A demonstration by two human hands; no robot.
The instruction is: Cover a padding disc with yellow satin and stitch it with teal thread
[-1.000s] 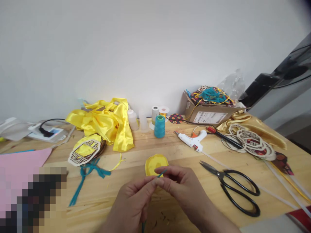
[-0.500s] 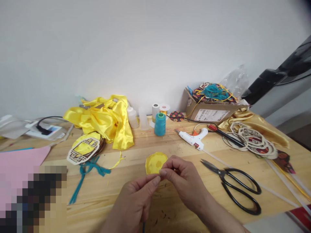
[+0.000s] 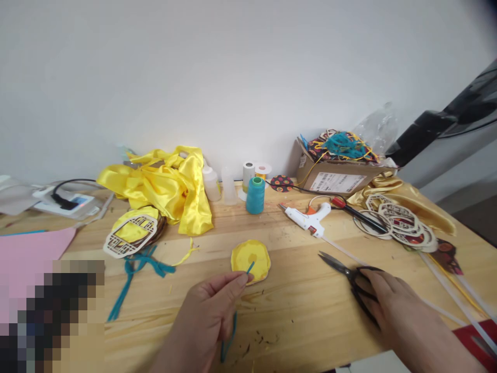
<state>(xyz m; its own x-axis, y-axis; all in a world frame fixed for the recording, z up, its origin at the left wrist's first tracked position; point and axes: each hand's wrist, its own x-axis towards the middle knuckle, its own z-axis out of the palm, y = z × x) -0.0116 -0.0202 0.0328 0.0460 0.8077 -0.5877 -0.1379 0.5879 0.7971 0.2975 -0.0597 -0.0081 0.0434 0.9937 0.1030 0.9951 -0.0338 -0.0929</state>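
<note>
My left hand [image 3: 212,313] pinches a thin teal cord [image 3: 230,336]; its tip sticks up over a yellow fabric-covered disc [image 3: 250,260] lying on the wooden table [image 3: 295,311], and its tail hangs below my palm. My right hand [image 3: 392,300] rests on the handles of the black scissors [image 3: 344,269], fingers curled over them; the blades point left on the table.
A white glue gun [image 3: 308,220] and glue sticks lie behind the scissors. A teal thread spool [image 3: 255,195], bottles, yellow satin [image 3: 166,189], a cut-out frame [image 3: 130,235], teal ribbon [image 3: 134,274], a cardboard box [image 3: 336,173], stacked wooden frames [image 3: 404,225] and pink paper [image 3: 27,259] surround the work spot.
My right hand has let go of the teal cord and moved right onto the scissors. My left hand keeps pinching the cord.
</note>
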